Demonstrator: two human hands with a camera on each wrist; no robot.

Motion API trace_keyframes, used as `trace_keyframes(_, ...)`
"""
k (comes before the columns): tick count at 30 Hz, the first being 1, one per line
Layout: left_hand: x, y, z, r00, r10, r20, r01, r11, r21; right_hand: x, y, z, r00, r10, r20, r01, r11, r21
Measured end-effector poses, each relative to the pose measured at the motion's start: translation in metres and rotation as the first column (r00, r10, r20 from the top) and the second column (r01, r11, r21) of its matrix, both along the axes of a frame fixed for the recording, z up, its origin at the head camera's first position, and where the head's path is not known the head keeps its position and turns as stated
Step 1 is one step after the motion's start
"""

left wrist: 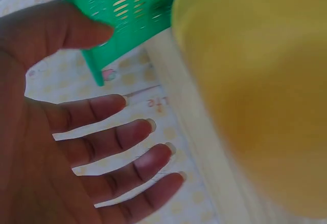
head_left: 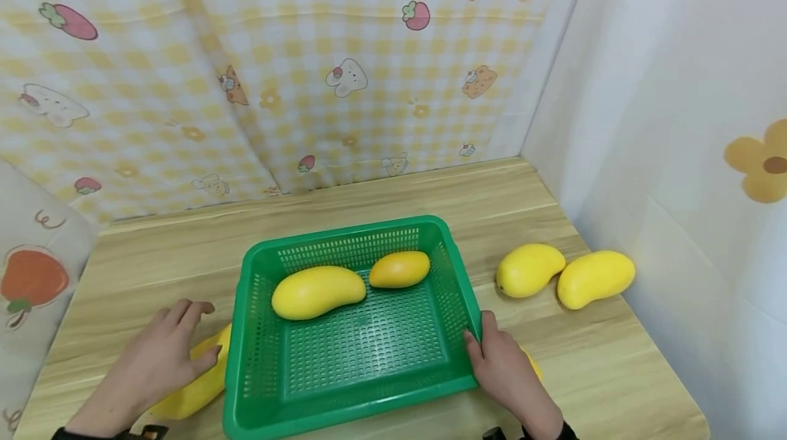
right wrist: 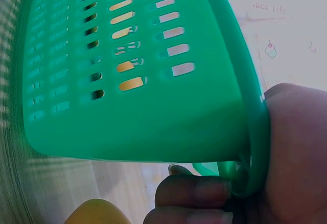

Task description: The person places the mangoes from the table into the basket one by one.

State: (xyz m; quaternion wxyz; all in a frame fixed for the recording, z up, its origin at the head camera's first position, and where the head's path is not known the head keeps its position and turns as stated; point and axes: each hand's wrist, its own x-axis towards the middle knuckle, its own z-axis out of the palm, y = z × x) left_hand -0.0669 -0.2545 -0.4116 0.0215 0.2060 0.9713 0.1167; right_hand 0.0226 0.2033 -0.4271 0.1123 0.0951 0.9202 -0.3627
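Observation:
A green plastic basket [head_left: 350,415] with slotted walls stands on the table, holding a large yellow mango [head_left: 316,293] and a smaller orange-yellow mango [head_left: 399,270]. My right hand [head_left: 510,372] grips its right rim near the front corner, fingers curled over the edge; the right wrist view shows the basket wall [right wrist: 168,127] close up. Left of the basket, my left hand [head_left: 156,361] is over a yellow mango [head_left: 195,393], thumb and fingers spread apart. In the left wrist view that mango [left wrist: 260,96] looms large beside the fingertips, with a gap between them.
Two yellow mangoes [head_left: 530,270] [head_left: 595,279] lie side by side near the table's right edge. Another mango [head_left: 532,363] is mostly hidden behind my right hand. A patterned curtain [head_left: 369,119] hangs along the back of the wooden table [head_left: 479,201], and a white curtain [head_left: 664,153] borders its right side.

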Motion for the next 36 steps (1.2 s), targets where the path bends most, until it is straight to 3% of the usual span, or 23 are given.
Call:
trace_keyframes(3, 0.009, -0.004, -0.01, 1.0, 0.001, 0.003, -0.001, 1.0, 0.002, 0.0, 0.0, 0.0, 1.0, 0.0, -0.002, 0.0, 1.0, 0.006)
trace_keyframes(9, 0.021, -0.003, -0.023, 0.994, 0.05, 0.093, -0.047, 0.998, -0.037, 0.0, 0.001, 0.002, 1.0, 0.009, -0.005, -0.009, 1.0, 0.008)
trace_keyframes(16, 0.021, 0.004, -0.031, 0.989, 0.078, 0.126, -0.072, 0.996, -0.053, -0.001, 0.001, 0.004, 1.0, 0.002, -0.006, -0.001, 1.0, 0.013)
trace_keyframes(25, 0.024, -0.001, -0.042, 0.98, 0.117, 0.16, -0.106, 0.991, -0.08, 0.0, 0.0, 0.002, 1.0, 0.0, -0.011, 0.0, 1.0, 0.013)
trace_keyframes(36, 0.023, -0.006, -0.046, 0.981, 0.11, 0.161, -0.1, 0.992, -0.073, 0.0, 0.0, 0.001, 1.0, -0.001, -0.021, 0.002, 1.0, 0.018)
